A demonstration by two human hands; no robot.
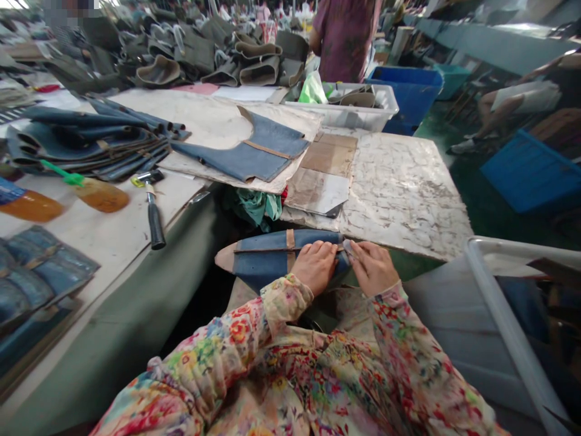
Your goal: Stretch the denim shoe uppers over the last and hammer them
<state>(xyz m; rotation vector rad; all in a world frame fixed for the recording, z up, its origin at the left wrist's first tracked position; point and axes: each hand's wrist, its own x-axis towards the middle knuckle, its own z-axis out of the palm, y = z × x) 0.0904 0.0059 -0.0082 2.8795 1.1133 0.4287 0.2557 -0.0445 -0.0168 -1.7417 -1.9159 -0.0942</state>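
A blue leather boot upper (263, 253) with a tan strap across it and a pale pointed left end lies over my lap. A seam runs along its length. My left hand (318, 266) is closed on its right part, fingers curled over the top edge. Close beside it, my right hand (373, 265) pinches at the right end of the upper. Something small and pale shows at the fingertips there; I cannot tell what it is. The underside of the upper and both palms are hidden.
A hammer (153, 212) and a glue bottle (102, 195) lie on the left table, near stacked blue uppers (86, 136). A flat blue upper (272, 145) rests ahead. Right stands a grey bin (481, 303). A person in a purple top (345, 36) is beyond.
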